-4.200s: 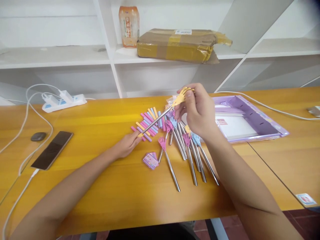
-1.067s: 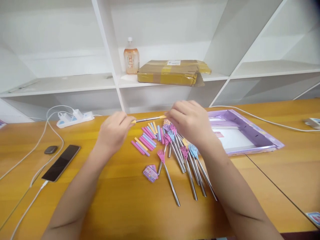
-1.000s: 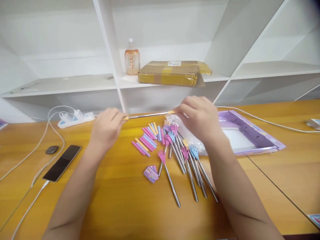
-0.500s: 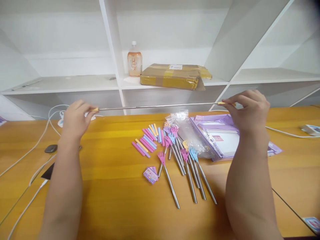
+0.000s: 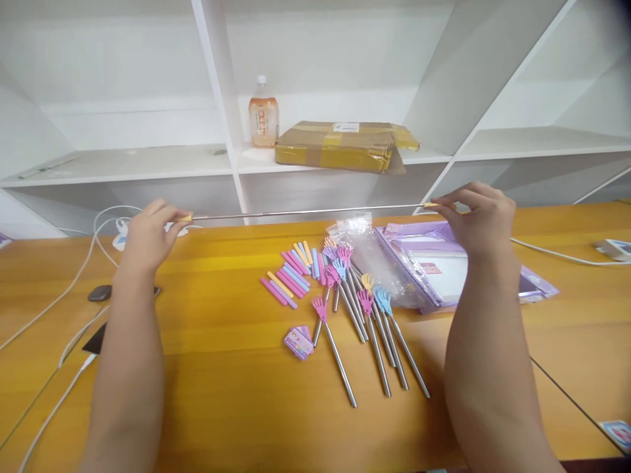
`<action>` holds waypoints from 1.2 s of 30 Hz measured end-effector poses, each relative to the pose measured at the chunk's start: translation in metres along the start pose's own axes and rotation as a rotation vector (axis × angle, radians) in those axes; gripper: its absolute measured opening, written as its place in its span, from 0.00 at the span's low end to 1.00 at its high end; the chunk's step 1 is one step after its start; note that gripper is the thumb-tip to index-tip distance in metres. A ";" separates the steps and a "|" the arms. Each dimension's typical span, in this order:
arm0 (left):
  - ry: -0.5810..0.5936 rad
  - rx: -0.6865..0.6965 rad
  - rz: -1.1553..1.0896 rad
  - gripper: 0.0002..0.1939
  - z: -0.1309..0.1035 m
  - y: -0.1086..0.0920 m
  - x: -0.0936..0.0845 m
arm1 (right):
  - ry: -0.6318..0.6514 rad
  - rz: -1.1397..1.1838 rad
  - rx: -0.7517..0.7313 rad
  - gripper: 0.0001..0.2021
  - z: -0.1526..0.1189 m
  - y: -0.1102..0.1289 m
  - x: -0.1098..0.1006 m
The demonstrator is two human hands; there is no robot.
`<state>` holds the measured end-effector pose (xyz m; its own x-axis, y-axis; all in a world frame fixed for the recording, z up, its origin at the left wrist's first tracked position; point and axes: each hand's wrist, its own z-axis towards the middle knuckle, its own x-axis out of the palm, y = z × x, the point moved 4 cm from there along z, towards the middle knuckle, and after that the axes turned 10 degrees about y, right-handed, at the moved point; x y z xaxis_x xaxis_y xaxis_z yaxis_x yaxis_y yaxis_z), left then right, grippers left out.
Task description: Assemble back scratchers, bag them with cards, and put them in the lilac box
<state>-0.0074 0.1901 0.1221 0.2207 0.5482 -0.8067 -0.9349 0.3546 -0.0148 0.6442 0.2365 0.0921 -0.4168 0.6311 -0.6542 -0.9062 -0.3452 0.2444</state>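
A telescopic back scratcher [image 5: 305, 211], drawn out into a long thin metal rod with yellow ends, spans level between my hands above the table's back edge. My left hand [image 5: 152, 238] pinches its left yellow end. The right yellow end is pinched by my right hand [image 5: 480, 213]; fingers hide part of both ends. Below lie several short back scratchers, among them a pink one [image 5: 340, 361] and a blue one [image 5: 407, 351], with metal shafts. Coloured sleeves [image 5: 286, 279] lie to their left, and small purple printed cards [image 5: 299, 341] sit nearer me.
Behind the scratchers are a clear plastic bag [image 5: 377, 263] and a purple-edged pack [image 5: 448, 276]. White cables [image 5: 83, 282] run along the left. On the shelf stand an orange drink bottle [image 5: 263, 118] and a taped cardboard box [image 5: 340, 146].
My right hand has shifted a little left, toward my left hand, with the scratcher's right end. My left hand has barely moved. The view has shifted slightly.
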 end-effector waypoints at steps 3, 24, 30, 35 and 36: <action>0.018 0.001 -0.019 0.14 0.000 0.001 0.004 | 0.088 0.082 0.019 0.16 -0.002 -0.003 0.005; 0.262 0.189 -0.184 0.18 0.011 -0.065 0.089 | 0.348 0.030 -0.244 0.13 0.002 0.073 0.094; 0.262 0.299 -0.281 0.16 0.002 -0.121 0.128 | 0.377 -0.086 -0.470 0.12 -0.014 0.160 0.125; 0.322 0.286 -0.285 0.15 -0.009 -0.152 0.152 | 0.444 -0.165 -0.616 0.12 -0.039 0.223 0.144; 0.340 0.299 -0.278 0.15 -0.010 -0.153 0.152 | 0.467 -0.158 -0.608 0.12 -0.042 0.227 0.146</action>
<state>0.1660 0.2119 -0.0040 0.3001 0.1439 -0.9430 -0.7231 0.6790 -0.1266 0.3803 0.2213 0.0224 -0.0909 0.3930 -0.9150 -0.6978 -0.6807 -0.2230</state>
